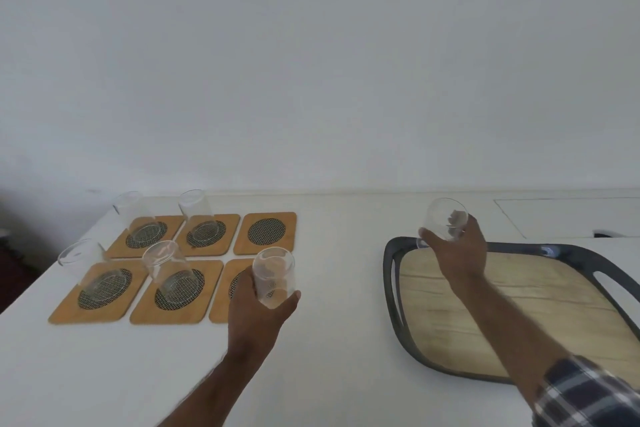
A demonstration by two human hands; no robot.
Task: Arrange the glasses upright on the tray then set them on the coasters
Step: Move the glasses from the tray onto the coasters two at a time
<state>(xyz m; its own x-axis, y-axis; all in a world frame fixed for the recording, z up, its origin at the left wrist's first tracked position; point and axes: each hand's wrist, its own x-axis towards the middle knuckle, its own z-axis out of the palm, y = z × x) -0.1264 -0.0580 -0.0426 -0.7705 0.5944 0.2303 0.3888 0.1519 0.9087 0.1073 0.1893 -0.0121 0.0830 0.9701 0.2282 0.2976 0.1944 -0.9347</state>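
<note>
White table (339, 340): dark-rimmed tray (393, 288) at right, wood-look floor bare. Six coasters (194, 314) at left (two rows); four carry upright glasses (173, 274). Left hand (258, 314) clamps a fifth glass (273, 276) over the near-right coaster. Right hand (457, 253) clamps the sixth glass (445, 220) above the tray's far edge.

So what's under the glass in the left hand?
Under the glass held by the left hand lies a wooden coaster. Its mesh centre is mostly covered by hand and glass.

soft even light, faint shadows (edges warped)
</note>
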